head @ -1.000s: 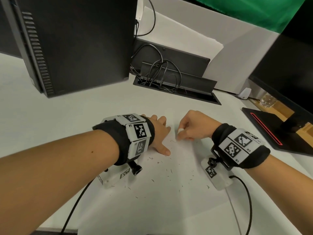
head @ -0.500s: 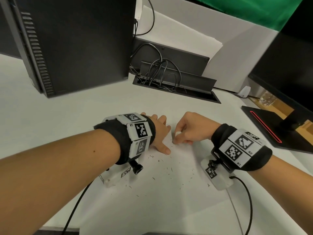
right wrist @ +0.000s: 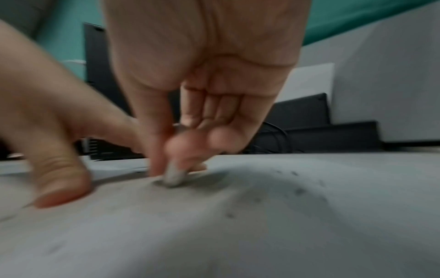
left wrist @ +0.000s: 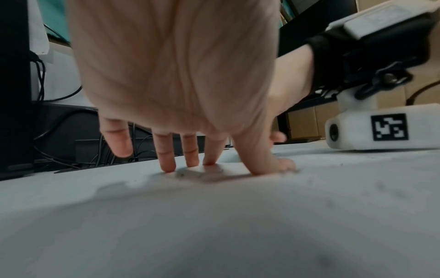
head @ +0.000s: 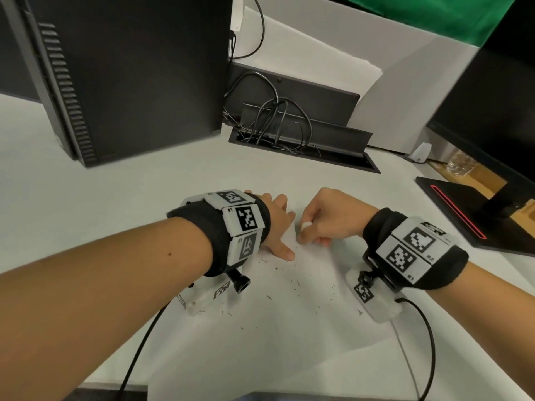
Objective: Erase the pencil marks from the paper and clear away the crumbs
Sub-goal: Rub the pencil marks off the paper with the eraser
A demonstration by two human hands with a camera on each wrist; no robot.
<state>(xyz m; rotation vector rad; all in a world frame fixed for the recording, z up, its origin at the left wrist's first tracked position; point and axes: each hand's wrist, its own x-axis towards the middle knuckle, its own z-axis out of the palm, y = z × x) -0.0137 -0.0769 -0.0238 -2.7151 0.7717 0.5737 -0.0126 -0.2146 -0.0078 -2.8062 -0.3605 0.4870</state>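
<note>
A: The paper point(head: 289, 328) lies flat on the white desk point(head: 144, 204); how should it be kept from creasing?

B: Keep the left hand point(head: 279, 227) spread, fingertips pressed down just beside the rubbing.

A: And the right hand point(head: 330, 218)?

B: It pinches a small white eraser point(head: 305, 225), tip on the sheet. I'd use short, light strokes, then sweep the crumbs point(head: 298, 282) lying nearer the person.

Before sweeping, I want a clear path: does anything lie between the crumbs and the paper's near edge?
Nothing visible does. The crumbs lie scattered on the paper, between the two wrist cameras; the stretch toward the near edge is bare.
</note>
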